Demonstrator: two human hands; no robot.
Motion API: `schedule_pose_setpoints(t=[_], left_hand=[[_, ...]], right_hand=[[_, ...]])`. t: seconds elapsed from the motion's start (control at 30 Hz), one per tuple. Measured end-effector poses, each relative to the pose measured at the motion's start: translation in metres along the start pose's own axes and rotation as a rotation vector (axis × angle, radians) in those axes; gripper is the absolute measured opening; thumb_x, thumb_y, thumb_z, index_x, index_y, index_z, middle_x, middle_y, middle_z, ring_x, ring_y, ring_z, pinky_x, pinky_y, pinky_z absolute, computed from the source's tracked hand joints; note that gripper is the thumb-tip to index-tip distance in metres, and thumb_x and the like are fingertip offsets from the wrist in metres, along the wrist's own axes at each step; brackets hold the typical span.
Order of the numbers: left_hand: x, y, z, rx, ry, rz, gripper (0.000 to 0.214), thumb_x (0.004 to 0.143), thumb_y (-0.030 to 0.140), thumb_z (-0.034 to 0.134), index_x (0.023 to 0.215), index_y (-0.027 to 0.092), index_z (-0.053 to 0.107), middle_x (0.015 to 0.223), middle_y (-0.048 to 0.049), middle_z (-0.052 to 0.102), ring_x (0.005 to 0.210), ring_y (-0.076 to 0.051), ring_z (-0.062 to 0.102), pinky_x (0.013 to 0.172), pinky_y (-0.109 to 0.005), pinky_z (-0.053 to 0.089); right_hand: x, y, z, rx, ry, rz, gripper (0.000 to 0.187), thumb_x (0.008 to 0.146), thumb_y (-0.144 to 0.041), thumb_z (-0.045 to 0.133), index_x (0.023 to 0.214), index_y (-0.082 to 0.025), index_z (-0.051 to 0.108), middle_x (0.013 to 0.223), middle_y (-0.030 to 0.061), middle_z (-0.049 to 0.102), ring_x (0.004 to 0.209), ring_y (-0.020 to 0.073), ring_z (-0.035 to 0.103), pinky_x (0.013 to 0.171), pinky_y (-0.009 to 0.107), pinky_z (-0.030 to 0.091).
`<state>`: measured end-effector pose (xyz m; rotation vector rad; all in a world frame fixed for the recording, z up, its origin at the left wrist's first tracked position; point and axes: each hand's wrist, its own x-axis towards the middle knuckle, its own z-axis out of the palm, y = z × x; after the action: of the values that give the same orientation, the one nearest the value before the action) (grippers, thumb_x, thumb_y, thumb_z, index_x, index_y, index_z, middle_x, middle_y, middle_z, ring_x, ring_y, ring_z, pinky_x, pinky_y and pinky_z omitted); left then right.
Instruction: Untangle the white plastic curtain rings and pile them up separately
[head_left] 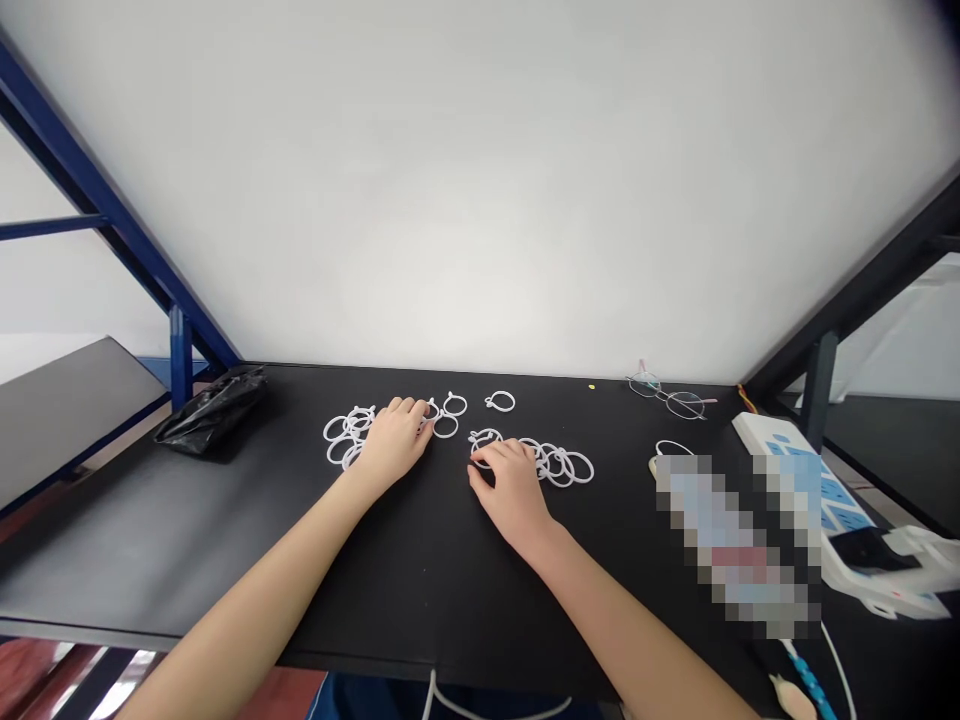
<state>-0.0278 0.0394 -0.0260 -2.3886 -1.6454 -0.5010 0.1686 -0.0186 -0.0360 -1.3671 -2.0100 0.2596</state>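
White curtain rings, each with a small eyelet, lie in two loose groups on the black table. My left hand rests palm down between the left cluster of rings and a few rings by its fingertips. Its fingers are bent but not closed, and the hand partly covers some rings. Over the right cluster of rings lies my right hand, thumb spread from the fingers. Its fingertips touch or hover over a ring; contact is unclear. One single ring sits apart, farther back.
A crumpled black plastic bag lies at the left. Eyeglasses rest at the back right. A blurred-out phone-like object, a white power strip and cables occupy the right side. A white wall stands behind the table.
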Motion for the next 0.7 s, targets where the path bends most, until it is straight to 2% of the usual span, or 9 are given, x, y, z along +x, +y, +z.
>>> schedule_pose_setpoints(t=[0.1, 0.2, 0.37, 0.47, 0.53, 0.63, 0.7], left_hand=[[0.0, 0.005, -0.002, -0.003, 0.019, -0.005, 0.017, 0.095, 0.024, 0.044, 0.097, 0.015, 0.058, 0.091, -0.0095, 0.064, 0.088, -0.026, 0.057, 0.076, -0.036, 0.045], [-0.002, 0.018, -0.008, -0.025, 0.049, 0.033, 0.018, 0.095, 0.025, 0.043, 0.098, 0.016, 0.058, 0.093, -0.0091, 0.063, 0.088, -0.025, 0.056, 0.078, -0.037, 0.044], [-0.009, 0.039, -0.014, -0.088, 0.004, 0.165, 0.017, 0.095, 0.023, 0.044, 0.103, 0.016, 0.058, 0.107, -0.0097, 0.063, 0.099, -0.025, 0.056, 0.081, -0.037, 0.045], [-0.014, 0.045, -0.011, -0.096, -0.037, 0.248, 0.019, 0.094, 0.022, 0.045, 0.105, 0.014, 0.059, 0.115, -0.0114, 0.063, 0.105, -0.026, 0.057, 0.09, -0.04, 0.044], [-0.016, 0.045, -0.008, -0.072, -0.039, 0.262, 0.021, 0.094, 0.022, 0.045, 0.107, 0.014, 0.059, 0.118, -0.0125, 0.063, 0.106, -0.027, 0.058, 0.093, -0.043, 0.043], [-0.015, 0.044, -0.006, -0.039, -0.019, 0.264, 0.022, 0.095, 0.021, 0.044, 0.11, 0.015, 0.059, 0.117, -0.0121, 0.064, 0.104, -0.027, 0.06, 0.098, -0.044, 0.041], [-0.014, 0.042, -0.005, -0.021, -0.008, 0.274, 0.021, 0.095, 0.018, 0.043, 0.106, 0.015, 0.06, 0.113, -0.0108, 0.065, 0.103, -0.026, 0.06, 0.101, -0.045, 0.039]], right_hand=[[0.0, 0.001, -0.001, 0.021, 0.003, -0.003, 0.017, 0.079, -0.005, 0.06, 0.08, -0.021, 0.064, 0.084, 0.0024, 0.071, 0.086, 0.0233, 0.058, 0.083, 0.04, 0.041], [0.0, -0.003, -0.005, 0.05, 0.012, -0.01, 0.015, 0.078, -0.006, 0.062, 0.079, -0.021, 0.064, 0.082, 0.0025, 0.07, 0.085, 0.0236, 0.058, 0.083, 0.04, 0.042], [0.014, -0.005, -0.017, 0.162, 0.15, -0.056, 0.014, 0.085, -0.012, 0.054, 0.089, -0.021, 0.064, 0.09, 0.0047, 0.07, 0.087, 0.022, 0.058, 0.08, 0.036, 0.048], [0.034, 0.006, -0.023, 0.094, 0.077, -0.004, 0.013, 0.085, -0.015, 0.056, 0.092, -0.021, 0.065, 0.095, 0.0054, 0.07, 0.093, 0.0232, 0.059, 0.082, 0.037, 0.049], [0.05, 0.018, -0.024, 0.026, -0.006, 0.015, 0.014, 0.084, -0.015, 0.057, 0.093, -0.02, 0.066, 0.098, 0.006, 0.07, 0.094, 0.0233, 0.06, 0.085, 0.039, 0.049], [0.072, 0.038, -0.023, -0.093, -0.033, 0.018, 0.024, 0.082, -0.006, 0.054, 0.1, -0.019, 0.066, 0.105, 0.007, 0.069, 0.098, 0.0224, 0.06, 0.088, 0.038, 0.047], [0.083, 0.049, -0.021, -0.167, -0.088, 0.043, 0.024, 0.081, -0.005, 0.056, 0.099, -0.018, 0.066, 0.103, 0.007, 0.069, 0.098, 0.0227, 0.06, 0.086, 0.036, 0.047]])
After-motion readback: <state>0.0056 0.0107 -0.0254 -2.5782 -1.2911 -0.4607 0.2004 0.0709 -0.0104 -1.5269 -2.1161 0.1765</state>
